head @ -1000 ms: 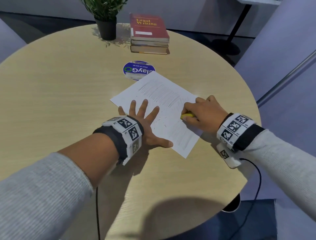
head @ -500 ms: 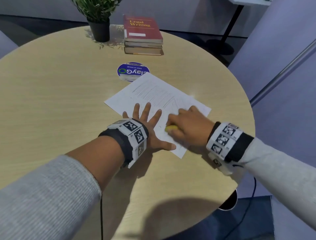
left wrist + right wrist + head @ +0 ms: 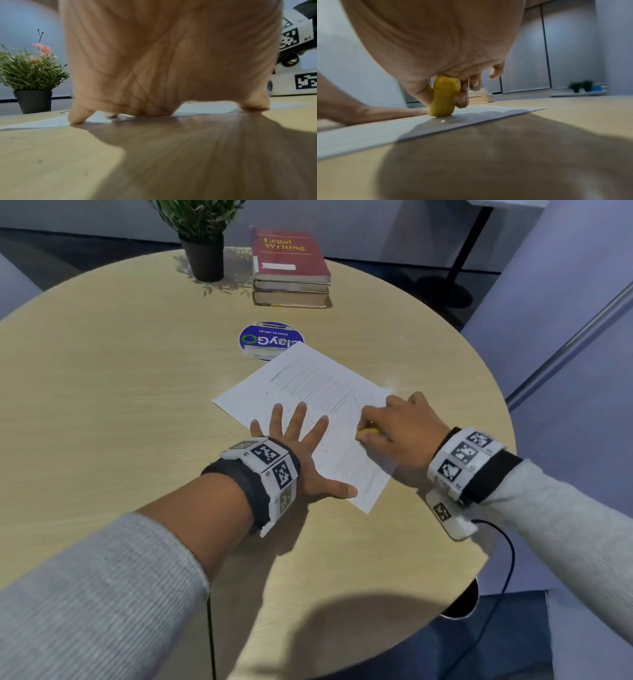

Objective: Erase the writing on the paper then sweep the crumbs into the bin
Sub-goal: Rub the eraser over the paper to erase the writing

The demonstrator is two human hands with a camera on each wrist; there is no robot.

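right wrist view: right hand point(image 3: 436, 44) pinches yellow eraser point(image 3: 444, 95) against paper point(image 3: 368, 129); left hand point(image 3: 301, 450) spread flat.

Right hand point(image 3: 436, 44) seen from below, thumb and fingers point(image 3: 462, 100) pinching a yellow eraser point(image 3: 444, 96). Eraser upright, bottom end pressed on the white paper point(image 3: 368, 131), a pale crumb point(image 3: 443, 121) just beside it. Left hand point(image 3: 359, 112) flat on the sheet's far side. Paper flat on a wooden table point(image 3: 573, 115); stacked books point(image 3: 481, 96) behind, blurred.
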